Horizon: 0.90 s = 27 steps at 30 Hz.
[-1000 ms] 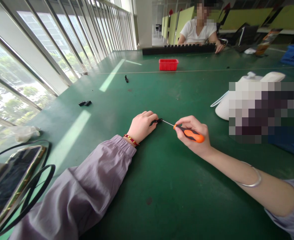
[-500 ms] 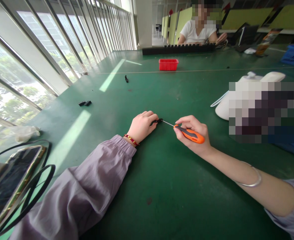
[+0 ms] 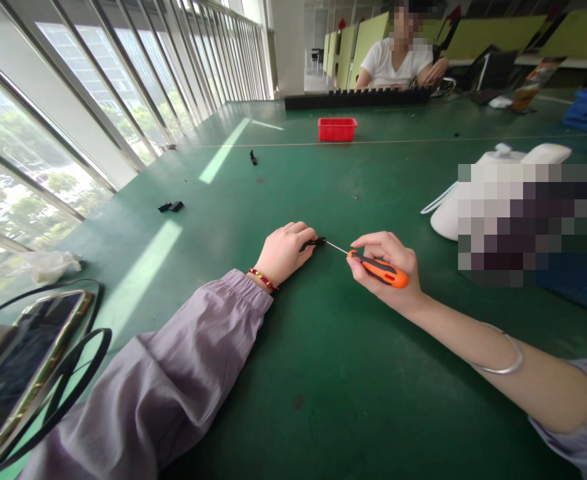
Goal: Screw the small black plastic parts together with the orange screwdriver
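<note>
My left hand (image 3: 284, 250) rests on the green table, its fingers closed on a small black part (image 3: 315, 243). Most of that part is hidden under the fingers, so its kind does not show. An orange and grey screwdriver (image 3: 380, 270) is gripped in my right hand (image 3: 396, 267), with thumb and fingers around the front of the handle. Its thin metal shaft points left, and the tip meets the right end of the black part.
A red bin (image 3: 337, 130) stands farther back. Small black pieces (image 3: 170, 207) and another black piece (image 3: 253, 158) lie to the left. A phone (image 3: 28, 360) with a black cable is near left, a white object (image 3: 493, 180) right. A person (image 3: 398, 63) sits across the table.
Both my hands, the screwdriver and the black part look nearly unmoved. Across the table, the person's raised hand has shifted slightly.
</note>
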Each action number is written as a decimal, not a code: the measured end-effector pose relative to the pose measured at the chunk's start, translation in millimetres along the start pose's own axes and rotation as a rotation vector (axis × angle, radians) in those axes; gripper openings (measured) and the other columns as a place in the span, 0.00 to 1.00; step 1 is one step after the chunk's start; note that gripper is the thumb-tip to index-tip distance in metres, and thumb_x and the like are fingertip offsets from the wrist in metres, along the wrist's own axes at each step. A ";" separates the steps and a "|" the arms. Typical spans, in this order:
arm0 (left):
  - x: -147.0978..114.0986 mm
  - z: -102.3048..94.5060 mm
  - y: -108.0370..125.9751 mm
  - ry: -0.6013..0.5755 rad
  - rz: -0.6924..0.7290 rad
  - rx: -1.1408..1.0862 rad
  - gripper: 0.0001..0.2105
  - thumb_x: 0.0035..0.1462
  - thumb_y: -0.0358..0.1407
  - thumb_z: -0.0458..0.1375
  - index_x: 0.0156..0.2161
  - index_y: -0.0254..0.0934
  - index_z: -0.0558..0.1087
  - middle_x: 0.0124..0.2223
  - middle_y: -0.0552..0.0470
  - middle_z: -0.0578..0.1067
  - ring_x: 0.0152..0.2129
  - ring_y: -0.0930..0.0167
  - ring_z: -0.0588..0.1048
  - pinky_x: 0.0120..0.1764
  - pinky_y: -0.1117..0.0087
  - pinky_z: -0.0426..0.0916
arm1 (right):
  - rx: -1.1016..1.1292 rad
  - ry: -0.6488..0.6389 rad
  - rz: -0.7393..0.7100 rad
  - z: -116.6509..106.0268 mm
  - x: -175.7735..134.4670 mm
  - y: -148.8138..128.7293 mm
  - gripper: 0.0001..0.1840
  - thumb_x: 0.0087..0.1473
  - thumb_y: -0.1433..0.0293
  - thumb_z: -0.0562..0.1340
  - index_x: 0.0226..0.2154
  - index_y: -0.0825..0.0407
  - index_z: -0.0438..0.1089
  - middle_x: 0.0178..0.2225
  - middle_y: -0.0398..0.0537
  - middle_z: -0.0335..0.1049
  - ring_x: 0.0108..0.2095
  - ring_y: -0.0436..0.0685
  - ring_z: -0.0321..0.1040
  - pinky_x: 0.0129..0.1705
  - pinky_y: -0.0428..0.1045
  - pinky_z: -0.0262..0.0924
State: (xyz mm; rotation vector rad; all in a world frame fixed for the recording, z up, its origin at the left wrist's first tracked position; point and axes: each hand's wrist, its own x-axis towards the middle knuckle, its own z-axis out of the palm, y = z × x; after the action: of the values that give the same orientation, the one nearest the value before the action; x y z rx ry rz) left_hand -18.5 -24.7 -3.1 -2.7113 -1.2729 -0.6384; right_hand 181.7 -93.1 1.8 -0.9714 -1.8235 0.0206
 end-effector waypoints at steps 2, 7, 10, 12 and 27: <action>0.0 -0.3 0.2 0.000 -0.002 -0.003 0.07 0.58 0.34 0.54 0.39 0.39 0.74 0.39 0.52 0.75 0.37 0.69 0.72 0.37 0.69 0.66 | -0.004 0.019 -0.008 0.5 -0.5 1.0 0.10 0.48 0.71 0.63 0.35 0.48 0.65 0.18 0.36 0.63 0.24 0.52 0.64 0.35 0.51 0.62; 0.1 -1.2 1.0 0.000 -0.007 -0.008 0.07 0.57 0.33 0.53 0.39 0.39 0.74 0.38 0.51 0.75 0.37 0.69 0.71 0.36 0.69 0.66 | 0.021 0.035 0.016 1.6 -0.5 3.4 0.17 0.46 0.71 0.63 0.40 0.47 0.62 0.27 0.41 0.65 0.28 0.53 0.65 0.35 0.52 0.63; -0.2 -1.7 1.2 0.001 -0.005 -0.017 0.07 0.58 0.33 0.53 0.39 0.39 0.73 0.38 0.51 0.75 0.36 0.69 0.71 0.36 0.69 0.65 | 0.000 -0.005 0.025 0.9 0.7 1.7 0.15 0.47 0.68 0.63 0.39 0.47 0.63 0.22 0.38 0.61 0.25 0.53 0.62 0.34 0.52 0.62; -0.5 -2.2 1.7 -0.004 -0.008 -0.020 0.07 0.58 0.33 0.53 0.39 0.39 0.73 0.38 0.51 0.75 0.36 0.69 0.71 0.36 0.69 0.65 | -0.019 -0.006 0.009 0.3 0.9 -0.1 0.10 0.48 0.68 0.63 0.36 0.47 0.64 0.17 0.36 0.59 0.24 0.52 0.60 0.34 0.51 0.61; -1.5 -1.6 3.8 -0.036 -0.027 -0.011 0.08 0.57 0.32 0.53 0.40 0.39 0.73 0.40 0.52 0.75 0.38 0.69 0.71 0.38 0.69 0.66 | -0.014 -0.004 -0.047 -1.0 1.2 1.6 0.14 0.47 0.70 0.64 0.39 0.47 0.64 0.19 0.37 0.59 0.22 0.51 0.60 0.29 0.50 0.60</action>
State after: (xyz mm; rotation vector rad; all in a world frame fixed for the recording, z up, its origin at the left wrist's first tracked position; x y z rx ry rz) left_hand -17.0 -28.6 -1.9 -2.7312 -1.3201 -0.6033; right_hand 183.3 -91.7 2.6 -0.9380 -1.8518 -0.0194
